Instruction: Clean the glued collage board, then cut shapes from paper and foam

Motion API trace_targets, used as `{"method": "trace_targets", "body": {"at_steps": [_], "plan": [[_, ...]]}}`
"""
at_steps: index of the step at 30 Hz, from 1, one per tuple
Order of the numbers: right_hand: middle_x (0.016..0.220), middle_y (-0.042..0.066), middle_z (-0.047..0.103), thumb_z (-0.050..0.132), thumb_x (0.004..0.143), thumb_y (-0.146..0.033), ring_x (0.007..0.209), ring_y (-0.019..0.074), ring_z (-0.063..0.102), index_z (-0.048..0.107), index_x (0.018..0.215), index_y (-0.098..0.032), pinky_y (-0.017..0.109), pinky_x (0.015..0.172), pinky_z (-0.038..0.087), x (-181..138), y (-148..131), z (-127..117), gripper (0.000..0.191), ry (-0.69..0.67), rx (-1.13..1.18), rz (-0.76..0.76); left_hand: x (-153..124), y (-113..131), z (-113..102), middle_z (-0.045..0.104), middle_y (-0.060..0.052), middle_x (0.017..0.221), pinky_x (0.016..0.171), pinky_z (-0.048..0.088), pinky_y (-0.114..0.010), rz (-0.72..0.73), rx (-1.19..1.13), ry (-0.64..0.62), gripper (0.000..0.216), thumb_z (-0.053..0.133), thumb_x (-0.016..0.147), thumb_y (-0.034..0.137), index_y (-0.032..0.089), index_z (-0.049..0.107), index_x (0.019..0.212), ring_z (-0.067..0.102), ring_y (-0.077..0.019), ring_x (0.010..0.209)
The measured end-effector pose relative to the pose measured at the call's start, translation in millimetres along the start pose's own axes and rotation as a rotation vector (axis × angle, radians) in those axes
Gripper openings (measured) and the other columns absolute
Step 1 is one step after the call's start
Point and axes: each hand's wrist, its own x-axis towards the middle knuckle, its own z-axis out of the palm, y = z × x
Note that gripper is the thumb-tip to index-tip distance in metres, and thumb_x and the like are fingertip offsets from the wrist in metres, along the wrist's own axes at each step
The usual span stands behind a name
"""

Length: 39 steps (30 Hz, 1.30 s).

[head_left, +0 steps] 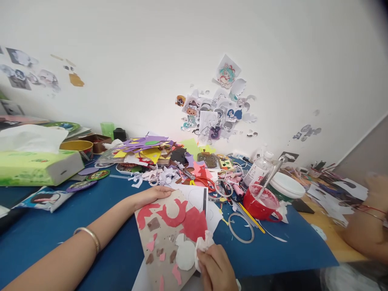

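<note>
A grey-brown cardboard sheet (165, 240) is tilted up in front of me. Red paper pieces (195, 224), a pale mouse-head-shaped cutout (185, 255) and small pink and brown scraps are on its face. My left hand (157, 195) grips its upper left edge, the thumb along the top. Bunched between the fingers of my right hand (218, 268) is a white tissue (203, 245), which touches the board's right side by the pale cutout. White sheets, one with a line drawing (197, 198), show behind the board.
A blue mat (118, 264) covers the desk. Paper scraps (142, 151) and red-handled scissors (203, 180) lie behind the board. On the right are a red mug (262, 204), a plastic bottle (257, 169) and a white-lidded tub (286, 186). A tissue pack (36, 167) sits left; another person's arm (363, 230) is far right.
</note>
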Motion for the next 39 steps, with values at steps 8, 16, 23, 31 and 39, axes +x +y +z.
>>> {"method": "trace_targets", "body": {"at_steps": [8,16,23,31,39], "plan": [[0.076,0.005,0.056,0.041,0.087,-0.008,0.071,0.0156,0.050,0.062,0.086,-0.016,0.025,0.062,0.043,46.9,9.3,-7.2,0.022,-0.163,0.093,0.016,-0.1,-0.5,1.4,0.070,-0.009,0.100,0.079,0.049,-0.027,0.015,-0.001,-0.007,0.048,0.075,0.062,0.038,0.016,0.066,0.104,0.065,-0.0219,0.089],[0.071,0.002,0.053,0.045,0.080,-0.002,0.070,0.0144,0.051,0.063,0.070,-0.018,0.024,0.062,0.041,77.1,9.0,2.8,0.025,-0.342,0.148,0.050,-0.9,0.6,3.7,0.071,-0.008,0.096,0.075,0.049,-0.025,0.020,-0.003,0.007,0.045,0.075,0.062,0.037,0.016,0.068,0.101,0.066,-0.0204,0.085],[0.069,0.000,0.050,0.051,0.072,0.005,0.068,0.0131,0.051,0.064,0.065,-0.015,0.022,0.061,0.038,89.0,3.8,16.4,0.025,-0.438,0.197,0.193,1.3,-1.0,1.9,0.073,-0.005,0.089,0.072,0.049,-0.025,0.032,0.023,0.025,0.042,0.076,0.059,0.038,0.018,0.070,0.096,0.066,-0.0187,0.077],[0.068,-0.002,0.051,0.058,0.070,0.003,0.064,0.0111,0.054,0.068,0.069,-0.017,0.020,0.060,0.039,101.7,7.2,18.6,0.022,-0.469,0.210,0.325,2.3,-2.1,0.8,0.073,-0.005,0.088,0.076,0.048,-0.027,0.051,0.024,0.014,0.040,0.076,0.058,0.038,0.018,0.070,0.092,0.066,-0.0197,0.080],[0.066,0.000,0.050,0.047,0.078,0.002,0.065,0.0137,0.047,0.058,0.061,-0.017,0.023,0.058,0.037,90.9,6.9,23.3,0.027,-0.407,0.047,-0.022,-1.2,0.1,4.1,0.072,-0.006,0.093,0.078,0.048,-0.027,0.055,0.019,0.006,0.038,0.074,0.061,0.038,0.017,0.070,0.092,0.066,-0.0209,0.083]]}}
